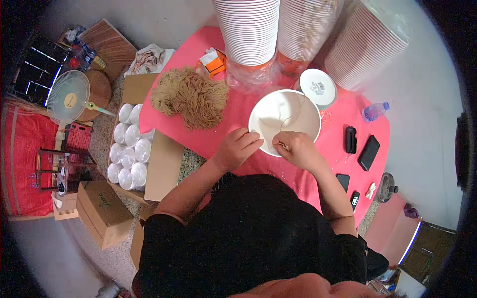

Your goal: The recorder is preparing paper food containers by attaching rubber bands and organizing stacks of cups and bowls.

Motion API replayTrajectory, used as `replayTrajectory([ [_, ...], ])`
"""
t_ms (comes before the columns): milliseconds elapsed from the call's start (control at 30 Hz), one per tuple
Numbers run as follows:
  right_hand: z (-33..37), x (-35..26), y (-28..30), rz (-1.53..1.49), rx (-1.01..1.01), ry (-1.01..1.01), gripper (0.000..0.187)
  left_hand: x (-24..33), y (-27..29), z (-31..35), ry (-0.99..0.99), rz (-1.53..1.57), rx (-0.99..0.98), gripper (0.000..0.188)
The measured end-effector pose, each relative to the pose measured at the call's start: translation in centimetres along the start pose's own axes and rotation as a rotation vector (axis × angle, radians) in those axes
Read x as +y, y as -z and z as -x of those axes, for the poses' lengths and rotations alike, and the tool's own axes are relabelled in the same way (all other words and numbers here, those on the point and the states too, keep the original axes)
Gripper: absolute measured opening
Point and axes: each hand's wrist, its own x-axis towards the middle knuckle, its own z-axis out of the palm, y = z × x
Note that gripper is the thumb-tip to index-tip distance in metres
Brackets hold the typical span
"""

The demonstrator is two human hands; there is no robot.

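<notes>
Now both hands work at the near rim of a large white paper bowl (284,119), which stands on the table (223,129) under a pink cloth. Left hand (237,148) is closed on the rim at its left side. Right hand (297,148) pinches a thin tan string (290,116) at the rim; the string runs up across the inside of the bowl. A heap of tan strings (191,97) lies to the left, near the bowl. Behind it stand tall stacks of white bowls (248,30), and a white lid (318,88) lies just beside it.
</notes>
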Motion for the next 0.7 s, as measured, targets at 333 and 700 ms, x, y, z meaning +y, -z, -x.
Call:
replayTrajectory([
  [333,-0.12,0.05,0.08,0.037,-0.010,0.022,0.005,-0.09,-0.11,0.06,0.009,0.010,0.010,0.027],
  [700,-0.17,-0.35,0.57,-0.073,-0.008,0.008,0.006,-0.16,0.01,0.23,0.005,-0.006,0.009,0.027],
])
